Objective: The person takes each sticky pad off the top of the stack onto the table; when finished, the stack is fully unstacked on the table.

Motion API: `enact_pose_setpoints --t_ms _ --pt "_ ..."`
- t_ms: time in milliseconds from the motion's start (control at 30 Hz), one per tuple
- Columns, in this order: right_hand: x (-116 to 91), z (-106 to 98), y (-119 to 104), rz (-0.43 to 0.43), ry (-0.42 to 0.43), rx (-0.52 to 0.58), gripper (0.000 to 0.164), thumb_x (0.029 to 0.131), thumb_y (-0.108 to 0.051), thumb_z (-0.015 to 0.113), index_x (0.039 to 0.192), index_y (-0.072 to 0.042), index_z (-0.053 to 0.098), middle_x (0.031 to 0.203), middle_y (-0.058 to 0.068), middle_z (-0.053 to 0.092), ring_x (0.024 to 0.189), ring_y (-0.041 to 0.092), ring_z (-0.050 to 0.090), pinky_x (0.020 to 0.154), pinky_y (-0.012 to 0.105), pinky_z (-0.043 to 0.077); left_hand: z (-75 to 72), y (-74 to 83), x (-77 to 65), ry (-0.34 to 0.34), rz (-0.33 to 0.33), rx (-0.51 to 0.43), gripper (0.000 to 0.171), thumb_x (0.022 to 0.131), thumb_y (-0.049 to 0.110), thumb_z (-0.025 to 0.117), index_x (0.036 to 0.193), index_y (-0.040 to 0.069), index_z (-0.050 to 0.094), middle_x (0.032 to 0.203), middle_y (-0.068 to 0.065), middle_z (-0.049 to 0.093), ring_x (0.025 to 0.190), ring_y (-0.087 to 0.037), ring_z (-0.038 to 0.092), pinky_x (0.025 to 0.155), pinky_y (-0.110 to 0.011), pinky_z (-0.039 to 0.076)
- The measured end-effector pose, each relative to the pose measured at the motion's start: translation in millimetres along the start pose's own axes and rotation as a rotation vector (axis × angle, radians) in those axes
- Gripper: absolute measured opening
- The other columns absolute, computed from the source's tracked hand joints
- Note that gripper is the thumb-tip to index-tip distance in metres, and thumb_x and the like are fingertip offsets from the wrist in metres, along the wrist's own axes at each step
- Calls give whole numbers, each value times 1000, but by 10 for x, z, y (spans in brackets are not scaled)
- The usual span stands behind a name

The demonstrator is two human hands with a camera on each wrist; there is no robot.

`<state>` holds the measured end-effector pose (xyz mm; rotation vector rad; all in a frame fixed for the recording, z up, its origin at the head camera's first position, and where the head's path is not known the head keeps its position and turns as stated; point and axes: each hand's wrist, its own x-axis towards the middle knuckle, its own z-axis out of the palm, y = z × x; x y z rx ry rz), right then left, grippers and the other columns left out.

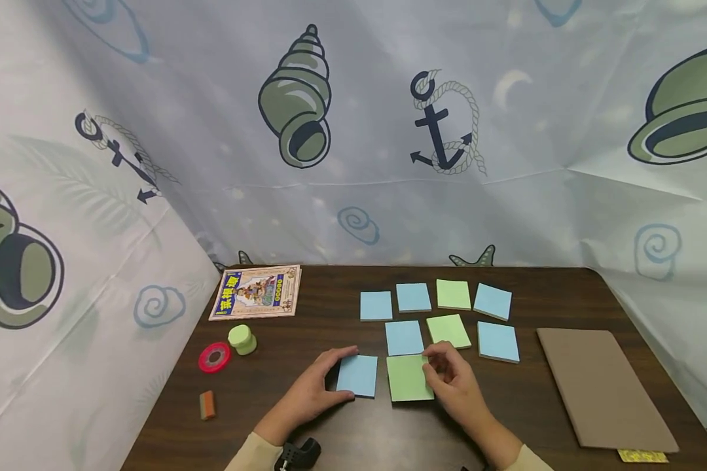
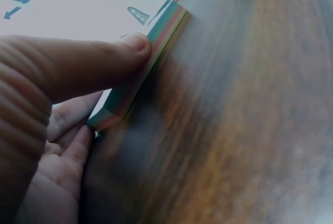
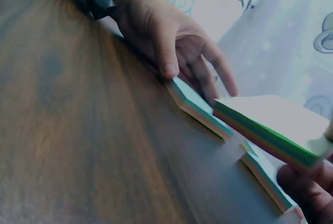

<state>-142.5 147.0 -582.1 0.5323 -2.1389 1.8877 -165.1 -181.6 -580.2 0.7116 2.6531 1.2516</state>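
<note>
My left hand (image 1: 313, 392) grips a blue sticky note pad (image 1: 357, 376) at its left side, thumb at the near edge and fingers toward the far edge. In the left wrist view, the thumb presses the layered side of that pad (image 2: 165, 26). With my right hand (image 1: 458, 387) I pinch a green sticky note pad (image 1: 410, 379) by its right side. The right wrist view shows this green pad (image 3: 273, 117) raised off the table. Behind both hands lie several blue pads (image 1: 404, 338) and green pads (image 1: 450, 331) in two uneven rows.
On the left are a booklet (image 1: 256, 292), a green round-topped object (image 1: 243, 339), a red ring-shaped roll (image 1: 215, 357) and an orange-and-grey eraser (image 1: 207, 405). A brown board (image 1: 607, 389) lies at the right, over a yellow item (image 1: 642, 456). Printed cloth (image 1: 377, 131) hangs behind the table.
</note>
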Motion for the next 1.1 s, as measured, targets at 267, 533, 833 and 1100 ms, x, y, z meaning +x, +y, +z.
enact_pose_setpoints --t_ms 267,533,833,1100 --pt "101 75 -4 -130 41 -326 32 91 13 70 101 -17 75 91 -6 62 72 2 50 61 17 44 -57 -6 -47 13 7 5 84 89 24 93 162 25 51 161 6 56 149 -23 52 121 -40 45" --pt "96 110 -8 -132 -17 -669 32 89 -11 86 115 -18 69 103 -4 69 90 7 61 79 32 56 -68 -29 -59 -9 -43 -24 85 88 24 94 161 32 51 161 12 54 151 -18 50 123 -43 43" --pt "106 117 60 -20 -38 -657 45 78 -5 87 119 -12 68 102 0 69 100 16 60 90 40 53 -71 -31 -95 -11 -68 -27 85 88 26 94 160 36 50 159 12 54 148 -16 50 122 -45 44" --pt "125 100 103 31 -33 -558 41 83 -2 86 119 -11 68 101 -1 67 95 14 58 84 31 51 -77 -22 -97 -6 -80 -79 85 88 33 94 161 36 50 162 14 52 154 -17 46 126 -47 39"
